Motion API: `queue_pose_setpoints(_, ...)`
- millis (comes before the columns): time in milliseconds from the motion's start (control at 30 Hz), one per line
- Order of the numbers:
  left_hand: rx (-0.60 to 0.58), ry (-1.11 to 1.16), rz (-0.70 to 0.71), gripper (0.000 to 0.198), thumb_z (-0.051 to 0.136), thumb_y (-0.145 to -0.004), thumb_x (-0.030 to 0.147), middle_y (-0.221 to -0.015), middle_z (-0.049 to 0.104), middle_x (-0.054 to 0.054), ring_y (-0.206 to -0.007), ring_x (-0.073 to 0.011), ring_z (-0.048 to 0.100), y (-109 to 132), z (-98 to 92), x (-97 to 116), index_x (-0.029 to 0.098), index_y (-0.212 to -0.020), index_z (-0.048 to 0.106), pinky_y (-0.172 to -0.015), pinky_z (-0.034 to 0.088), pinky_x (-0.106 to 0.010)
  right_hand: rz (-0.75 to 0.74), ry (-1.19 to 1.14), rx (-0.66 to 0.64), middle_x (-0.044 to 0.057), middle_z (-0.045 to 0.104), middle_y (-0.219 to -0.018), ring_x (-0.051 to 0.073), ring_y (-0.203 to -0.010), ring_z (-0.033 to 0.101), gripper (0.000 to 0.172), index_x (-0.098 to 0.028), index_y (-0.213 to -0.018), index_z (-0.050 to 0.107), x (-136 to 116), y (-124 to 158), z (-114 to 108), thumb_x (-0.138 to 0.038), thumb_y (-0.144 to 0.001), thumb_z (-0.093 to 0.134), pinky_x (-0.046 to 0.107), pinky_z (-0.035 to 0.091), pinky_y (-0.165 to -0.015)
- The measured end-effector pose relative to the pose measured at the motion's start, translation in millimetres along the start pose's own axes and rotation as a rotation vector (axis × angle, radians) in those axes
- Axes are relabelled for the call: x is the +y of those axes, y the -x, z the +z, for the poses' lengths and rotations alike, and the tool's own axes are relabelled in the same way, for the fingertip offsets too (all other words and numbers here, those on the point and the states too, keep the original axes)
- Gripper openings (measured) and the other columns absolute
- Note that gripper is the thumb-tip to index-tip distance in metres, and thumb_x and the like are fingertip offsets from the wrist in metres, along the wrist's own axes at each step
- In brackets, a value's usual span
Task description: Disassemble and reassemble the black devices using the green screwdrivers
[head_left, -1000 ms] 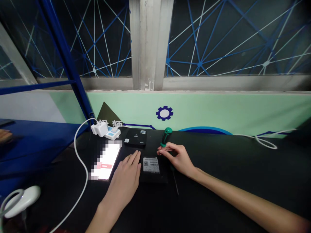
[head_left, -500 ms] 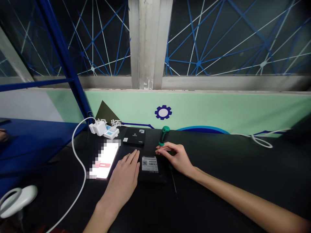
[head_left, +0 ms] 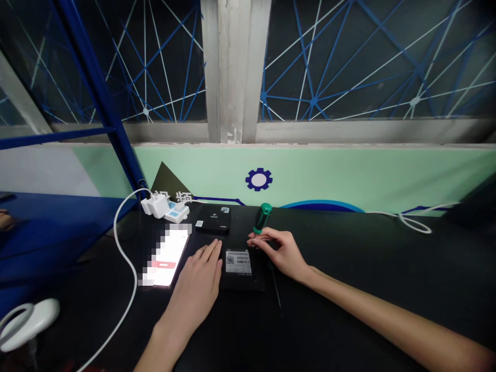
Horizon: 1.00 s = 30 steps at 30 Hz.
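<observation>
My right hand (head_left: 281, 253) pinches a green-and-black screwdriver (head_left: 263, 217) just below its handle. The tool stands nearly upright, handle on top, over the far right corner of a flat black box (head_left: 242, 283) with a white printed label. Its tip is hidden by my fingers. My left hand (head_left: 202, 274) lies flat, fingers stretched out, against the left side of the box. To the right of the box a thin dark rod (head_left: 277, 292) lies on the table, its upper end partly behind my right hand.
Behind the box sits a second black box (head_left: 213, 219). Left of my left hand lies a lit phone (head_left: 166, 258), near a power strip (head_left: 178, 213) with a white plug (head_left: 155, 205) and a white cable (head_left: 126, 253). A white device (head_left: 36, 323) is at lower left. Another person's hand (head_left: 5, 220) shows far left.
The screwdriver's handle has tipped slightly to the right. Both hands hold their places, and the view has shifted a little.
</observation>
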<state>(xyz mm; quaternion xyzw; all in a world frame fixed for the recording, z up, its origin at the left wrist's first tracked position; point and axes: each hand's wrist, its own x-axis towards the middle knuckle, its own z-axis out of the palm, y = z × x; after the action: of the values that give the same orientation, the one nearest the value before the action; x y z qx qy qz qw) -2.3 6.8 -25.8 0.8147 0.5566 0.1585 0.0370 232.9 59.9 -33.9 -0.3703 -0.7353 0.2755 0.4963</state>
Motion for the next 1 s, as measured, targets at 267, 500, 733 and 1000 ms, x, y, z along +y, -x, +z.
queue_pose_setpoints(267, -0.025, -0.018, 0.005, 0.049, 0.028, -0.106, 0.029, -0.153, 0.049, -0.011, -0.138, -0.0264, 0.048, -1.0, -0.8, -0.8, 0.016, -0.151, 0.041, -0.109, 0.045, -0.046, 0.009, -0.015, 0.027, 0.007, 0.079, -0.09, 0.023, -0.079, 0.077, 0.022, -0.02, -0.091, 0.07, 4.3, 0.2, 2.7, -0.042, -0.091, 0.069, 0.035, 0.063, -0.077)
queue_pose_setpoints(500, -0.039, -0.003, -0.006, 0.05, 0.027, -0.106, 0.03, -0.154, 0.049, -0.011, -0.139, -0.0265, 0.048, -0.6, -4.0, 0.9, 0.015, -0.151, 0.04, -0.109, 0.045, -0.047, 0.003, -0.028, -0.012, 0.008, 0.079, -0.084, 0.027, -0.092, 0.077, 0.023, -0.02, -0.085, 0.072, 3.4, -1.0, 1.6, -0.04, -0.093, 0.066, 0.038, 0.062, -0.082)
queue_pose_setpoints(733, -0.008, 0.015, -0.002, 0.048, 0.03, -0.106, 0.029, -0.152, 0.05, -0.011, -0.138, -0.0264, 0.049, 0.5, -0.7, -0.8, 0.018, -0.15, 0.043, -0.108, 0.046, -0.047, 0.021, -0.013, 0.045, 0.006, 0.077, -0.079, 0.021, -0.07, 0.074, 0.026, -0.02, -0.085, 0.07, 7.9, -1.7, 4.3, -0.046, -0.086, 0.073, 0.034, 0.062, -0.069)
queue_pose_setpoints(1000, -0.09, 0.05, 0.027, 0.055, 0.032, -0.102, 0.016, -0.161, 0.037, -0.002, -0.142, -0.0274, 0.044, 1.9, -10.7, 4.0, 0.037, -0.153, 0.036, -0.108, 0.045, -0.05, 0.005, -0.069, 0.178, 0.007, 0.075, -0.082, 0.021, -0.073, 0.073, 0.025, -0.02, -0.094, 0.063, 3.5, 2.2, 3.0, -0.045, -0.091, 0.068, 0.034, 0.062, -0.072)
